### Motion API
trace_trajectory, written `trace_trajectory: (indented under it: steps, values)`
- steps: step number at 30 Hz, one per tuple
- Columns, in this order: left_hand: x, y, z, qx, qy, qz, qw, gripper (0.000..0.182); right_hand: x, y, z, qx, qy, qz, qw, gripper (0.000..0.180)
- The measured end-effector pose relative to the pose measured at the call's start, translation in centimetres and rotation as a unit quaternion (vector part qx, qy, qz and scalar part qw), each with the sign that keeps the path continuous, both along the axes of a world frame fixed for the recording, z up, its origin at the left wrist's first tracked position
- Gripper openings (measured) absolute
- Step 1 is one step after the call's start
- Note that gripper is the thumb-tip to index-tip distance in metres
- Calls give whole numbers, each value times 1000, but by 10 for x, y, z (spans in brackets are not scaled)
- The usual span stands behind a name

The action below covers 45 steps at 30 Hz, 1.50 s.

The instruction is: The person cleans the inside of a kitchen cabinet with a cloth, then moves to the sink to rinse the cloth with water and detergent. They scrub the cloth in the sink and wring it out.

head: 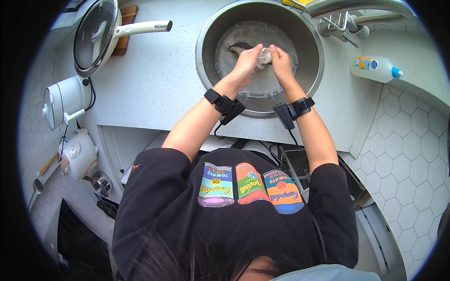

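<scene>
My left hand (247, 62) and my right hand (281, 62) are close together over a round stainless steel sink (312, 73). Between them they pinch a pale, wet, soft piece (264, 58), perhaps cloth or food; I cannot tell which. Cloudy water with bubbles (260, 84) stands in the sink below. Just left of my fingers, a dark and whitish thing (240, 47) lies in the water, partly hidden by my left hand. Each wrist bears a black strap with a small device.
A lidded white pan (95, 38) rests partly on a wooden board (126, 31) at the left. Near it stands a white electric pot (66, 102). A metal faucet (355, 21) rises at the sink's back right, and a dish soap bottle (374, 68) lies at the right.
</scene>
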<state>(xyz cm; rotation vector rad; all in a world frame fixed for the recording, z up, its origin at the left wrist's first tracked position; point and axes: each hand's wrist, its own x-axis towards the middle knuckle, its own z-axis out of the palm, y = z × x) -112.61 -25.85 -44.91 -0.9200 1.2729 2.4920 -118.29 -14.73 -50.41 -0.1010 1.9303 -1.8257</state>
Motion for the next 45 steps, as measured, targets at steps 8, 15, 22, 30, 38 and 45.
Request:
trace_trajectory:
  steps: [8,15,22,30,38,45]
  values:
    - [5,-7,0,-124,59,-59,989,27,0,4,52,-80,39,68,994,28]
    - [2,2,-2,-51,159,10,986,21,4,-7,39,88,180,10,980,31]
    - [4,2,-14,-146,101,-28,984,21,-2,-7,37,-13,123,19,992,26]
    - [2,7,-6,-173,159,-75,969,18,3,-3,32,103,171,38,979,24]
    - [1,2,-10,-236,100,-66,964,18,5,3,34,-67,84,49,993,26]
    - [5,4,-4,-256,175,-50,949,14,6,9,31,87,189,24,978,25]
